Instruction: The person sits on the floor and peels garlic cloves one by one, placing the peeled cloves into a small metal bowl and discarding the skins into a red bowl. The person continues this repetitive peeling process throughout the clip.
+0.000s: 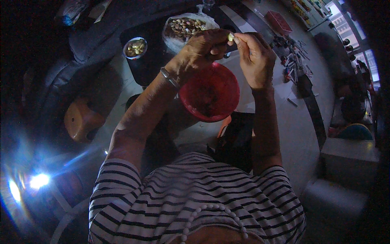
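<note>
My left hand [205, 47] and my right hand [256, 55] meet at the fingertips above a red plastic bowl [210, 91]. Pinched between them is a small pale yellow-green piece [231, 37], perhaps a clove or kernel; both hands touch it. Behind my left hand, a clear plastic bag [173, 45] holds many brown and pale pieces, too small to name surely. A small white-rimmed bowl [125, 52] with pale yellowish pieces stands to the left of the bag. Dark bits lie inside the red bowl, their kind unclear.
The bag and small bowl rest on a dark table [137, 71]. An orange plastic stool [79, 120] stands at the left. On the floor at the right are a red basket [278, 23] and a scattered heap of thin items [297, 61]. A bright lamp [39, 181] shines at lower left.
</note>
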`<state>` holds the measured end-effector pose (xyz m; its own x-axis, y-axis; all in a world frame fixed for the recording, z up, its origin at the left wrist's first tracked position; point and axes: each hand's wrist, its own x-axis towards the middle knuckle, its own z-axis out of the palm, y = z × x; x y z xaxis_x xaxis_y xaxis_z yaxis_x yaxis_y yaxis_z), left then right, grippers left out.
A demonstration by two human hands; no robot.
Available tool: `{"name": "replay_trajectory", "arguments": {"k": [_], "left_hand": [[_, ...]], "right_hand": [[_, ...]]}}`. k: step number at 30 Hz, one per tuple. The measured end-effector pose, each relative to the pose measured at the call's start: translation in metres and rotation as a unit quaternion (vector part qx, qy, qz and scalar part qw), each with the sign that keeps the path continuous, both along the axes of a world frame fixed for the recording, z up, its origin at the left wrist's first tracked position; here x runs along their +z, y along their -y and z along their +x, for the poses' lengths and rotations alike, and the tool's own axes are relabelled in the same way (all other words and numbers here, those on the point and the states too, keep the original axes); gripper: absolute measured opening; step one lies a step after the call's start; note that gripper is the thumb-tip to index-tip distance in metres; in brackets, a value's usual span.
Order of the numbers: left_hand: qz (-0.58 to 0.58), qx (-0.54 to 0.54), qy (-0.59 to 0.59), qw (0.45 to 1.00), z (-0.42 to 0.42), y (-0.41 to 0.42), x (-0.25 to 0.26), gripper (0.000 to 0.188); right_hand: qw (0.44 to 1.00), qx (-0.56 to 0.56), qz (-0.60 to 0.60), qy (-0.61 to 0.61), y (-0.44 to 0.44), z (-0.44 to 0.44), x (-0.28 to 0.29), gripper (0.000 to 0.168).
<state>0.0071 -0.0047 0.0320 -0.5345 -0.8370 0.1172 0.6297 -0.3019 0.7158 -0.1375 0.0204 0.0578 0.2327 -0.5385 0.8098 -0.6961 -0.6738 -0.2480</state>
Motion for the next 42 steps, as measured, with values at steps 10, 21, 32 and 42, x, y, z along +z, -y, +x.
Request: {"name": "replay_trajectory", "arguments": {"k": [10,21,32,42], "left_hand": [[0.027,-0.045,-0.005,0.999,0.000,0.002,-0.002,0.015],[-0.030,-0.001,0.042,0.999,0.002,-0.006,0.002,0.013],[-0.340,0.155,0.164,0.913,0.002,0.004,-0.016,0.016],[-0.294,0.164,0.264,0.904,0.000,-0.006,-0.007,0.023]], "right_hand": [[1.000,0.003,0.000,0.016,0.001,-0.003,-0.004,0.007],[1.000,-0.008,-0.008,-0.011,0.001,-0.004,-0.004,0.014],[0.978,-0.077,0.191,0.046,-0.011,0.007,0.006,0.025],[0.950,-0.079,0.239,0.187,-0.004,0.014,-0.009,0.033]]}}
